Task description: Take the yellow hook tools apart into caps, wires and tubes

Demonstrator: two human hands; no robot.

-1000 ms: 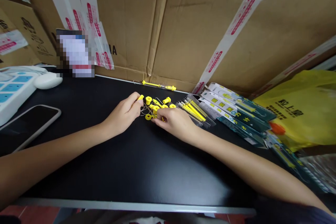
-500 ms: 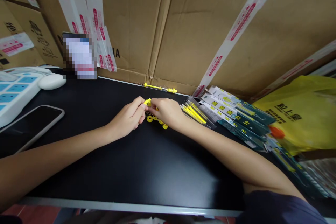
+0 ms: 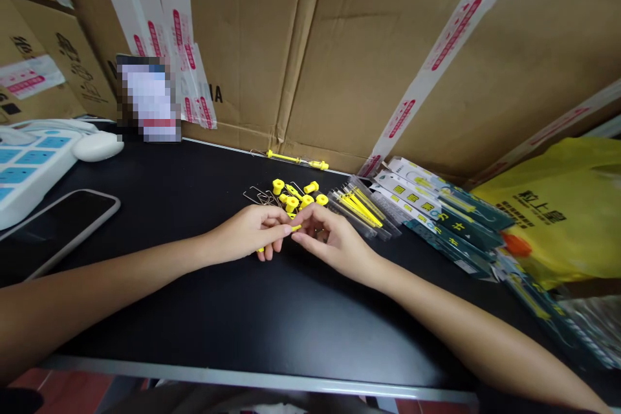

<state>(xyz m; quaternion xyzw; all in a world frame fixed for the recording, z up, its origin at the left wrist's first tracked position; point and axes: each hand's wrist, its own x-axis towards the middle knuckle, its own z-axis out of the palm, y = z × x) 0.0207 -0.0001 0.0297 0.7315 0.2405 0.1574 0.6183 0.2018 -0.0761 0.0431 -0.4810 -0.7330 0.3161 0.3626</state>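
Note:
My left hand [image 3: 259, 229] is closed on a small yellow piece [image 3: 295, 228] between thumb and forefinger, and a bit of yellow also shows below its fingers. My right hand [image 3: 330, 236] meets it from the right, thumb and fingertips pinched at the other end of the same piece. Just beyond both hands lies a loose group of yellow plastic parts [image 3: 278, 186] with bent metal wire hooks [image 3: 257, 195]. Right of them are clear tubes and yellow strips [image 3: 361, 207]. An assembled yellow and clear stick [image 3: 295, 160] lies near the table's back edge.
Cardboard boxes [image 3: 242, 32] wall off the back. Printed packages [image 3: 436, 213] and a yellow bag [image 3: 557, 207] lie at right. At left are a phone [image 3: 58, 233], a power strip [image 3: 33, 162], a white oval object [image 3: 98, 147] and a blurred-out upright screen [image 3: 150, 100].
Both hands have moved toward me, uncovering the yellow parts and wire hooks behind them. The right hand has turned, so its thumb and palm side now show.

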